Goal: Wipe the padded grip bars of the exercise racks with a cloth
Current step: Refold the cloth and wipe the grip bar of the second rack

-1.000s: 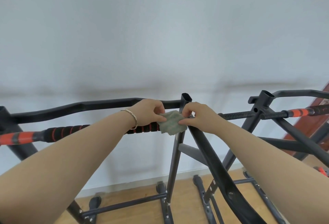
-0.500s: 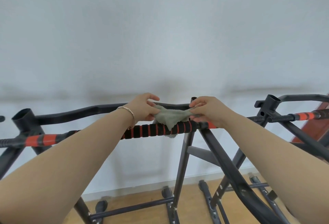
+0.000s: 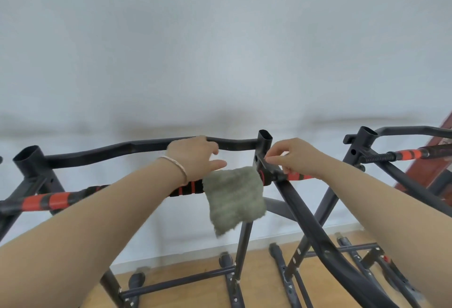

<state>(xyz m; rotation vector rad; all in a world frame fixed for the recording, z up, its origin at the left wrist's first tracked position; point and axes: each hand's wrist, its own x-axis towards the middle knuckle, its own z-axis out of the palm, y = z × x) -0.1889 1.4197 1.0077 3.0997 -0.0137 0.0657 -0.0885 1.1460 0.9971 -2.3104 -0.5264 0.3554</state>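
The wooden floor (image 3: 190, 299) is lying nearest, below the upright post (image 3: 263, 146). Just left of the post, the grey-green cloth (image 3: 234, 195) is hanging draped over the black-and-red padded grip bar (image 3: 187, 188), neither hand holding it. The left hand (image 3: 193, 158) is hovering above the bar left of the post, fingers loose and extended. The right hand (image 3: 296, 158), right of the post, is holding nothing, fingers loosely bent. A second rack (image 3: 367, 141) is standing further right of the post, and a plain white wall (image 3: 220, 63) is rising behind it.

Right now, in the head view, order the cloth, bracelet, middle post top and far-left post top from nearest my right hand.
1. Middle post top, just left of the right hand.
2. Cloth, lower left, over the bar.
3. Bracelet, farther left.
4. Far-left post top, picture's edge.
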